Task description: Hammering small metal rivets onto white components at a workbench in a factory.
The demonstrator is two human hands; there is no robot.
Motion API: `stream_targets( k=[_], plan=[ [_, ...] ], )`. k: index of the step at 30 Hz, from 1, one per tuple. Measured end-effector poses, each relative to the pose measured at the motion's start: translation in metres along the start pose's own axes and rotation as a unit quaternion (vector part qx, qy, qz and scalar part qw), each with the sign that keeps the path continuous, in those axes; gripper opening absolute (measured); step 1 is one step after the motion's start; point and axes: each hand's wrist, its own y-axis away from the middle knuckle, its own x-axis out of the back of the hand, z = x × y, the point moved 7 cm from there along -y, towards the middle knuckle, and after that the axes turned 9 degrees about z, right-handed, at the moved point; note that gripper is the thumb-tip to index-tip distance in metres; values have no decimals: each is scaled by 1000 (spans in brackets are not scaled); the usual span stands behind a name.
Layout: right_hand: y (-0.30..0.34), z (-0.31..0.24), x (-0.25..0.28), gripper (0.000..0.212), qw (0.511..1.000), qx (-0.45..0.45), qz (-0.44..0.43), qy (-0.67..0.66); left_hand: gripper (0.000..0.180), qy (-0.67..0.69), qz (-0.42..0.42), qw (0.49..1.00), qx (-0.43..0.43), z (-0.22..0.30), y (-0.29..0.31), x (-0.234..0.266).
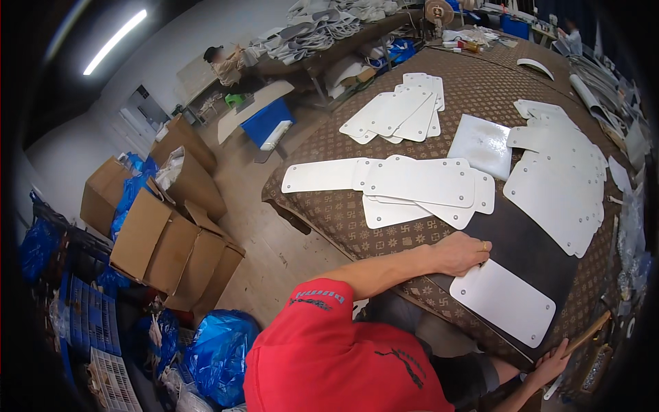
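My left hand is closed in a fist at the upper corner of a white rounded panel, and what its fingers grip is hidden. Metal rivets show at the panel's other corners; it lies flat on a dark mat. Low on the right, beside the table edge, my right hand is wrapped round a wooden handle; the full tool does not show. Just beyond my left hand rests a loose pile of similar riveted white panels.
More white panels lie in a far pile and a right-hand pile. Between them sits a translucent white block. Cardboard boxes and blue bags stand on the floor at left. Another person sits at the back.
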Motion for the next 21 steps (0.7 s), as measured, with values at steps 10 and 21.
stream_targets(
  k=[10, 21],
  plan=[
    [12, -3, 12, 22, 1000, -21, 12, 3, 58, 77, -76, 968, 226, 3, -11, 4],
    [28, -20, -24, 23, 999, 19, 0, -30, 37, 59, -142, 951, 267, -57, -53, 14]
  ],
)
